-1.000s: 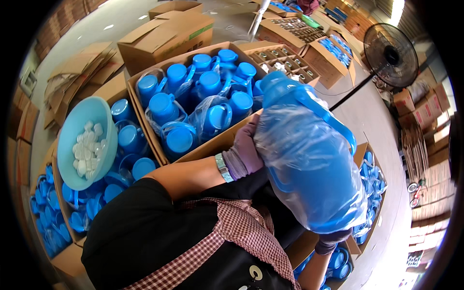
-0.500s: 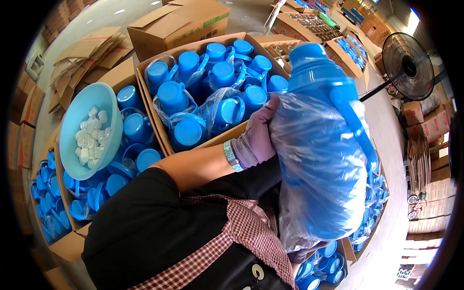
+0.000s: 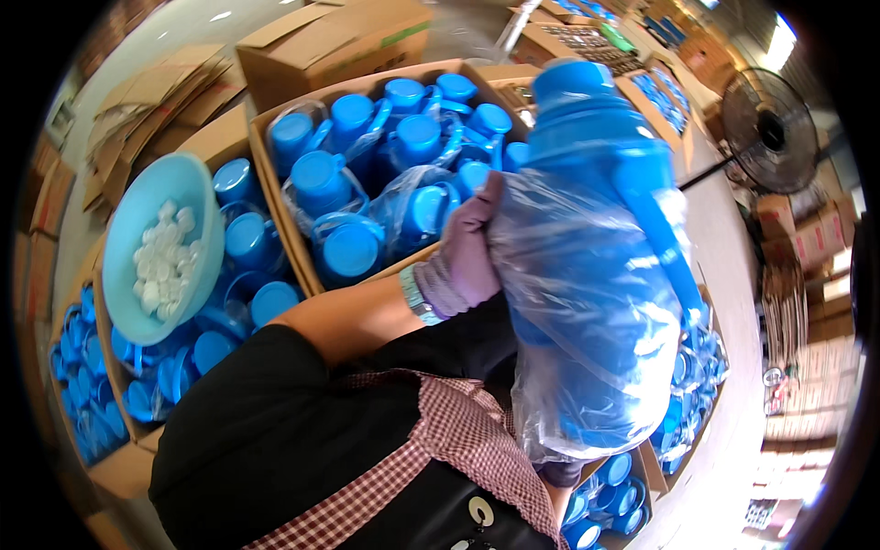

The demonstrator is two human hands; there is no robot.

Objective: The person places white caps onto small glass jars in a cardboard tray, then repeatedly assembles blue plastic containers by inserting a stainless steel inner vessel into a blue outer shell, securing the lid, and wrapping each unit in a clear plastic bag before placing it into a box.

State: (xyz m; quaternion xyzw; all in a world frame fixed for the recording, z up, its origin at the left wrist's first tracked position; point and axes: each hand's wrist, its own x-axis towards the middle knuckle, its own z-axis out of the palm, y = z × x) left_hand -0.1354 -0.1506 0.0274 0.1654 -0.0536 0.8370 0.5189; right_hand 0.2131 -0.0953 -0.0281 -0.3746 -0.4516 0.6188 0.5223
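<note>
A large blue thermos jug (image 3: pixel 596 302) with a side handle stands tilted in front of me, its body inside a clear plastic bag (image 3: pixel 550 403). My left hand (image 3: pixel 469 243), in a purple-grey glove, is closed on the bag's upper edge against the jug's left side. At the jug's base is my right hand (image 3: pixel 559 473), gloved too and mostly hidden behind the jug and bag; it appears to hold the bottom. The jug's blue lid and collar rise above the plastic.
Left of the jug, a carton (image 3: pixel 307 261) holds several bagged blue jugs. A light blue basin (image 3: pixel 119 275) of small white caps rests on another box of blue parts. Flattened cardboard (image 3: pixel 151 101) lies behind. A black fan (image 3: pixel 768 131) stands at the right.
The jug has shifted slightly left and up in view, together with my left hand. Less of my right hand's fingers shows beneath the base. Both hands stay at the bagged jug.
</note>
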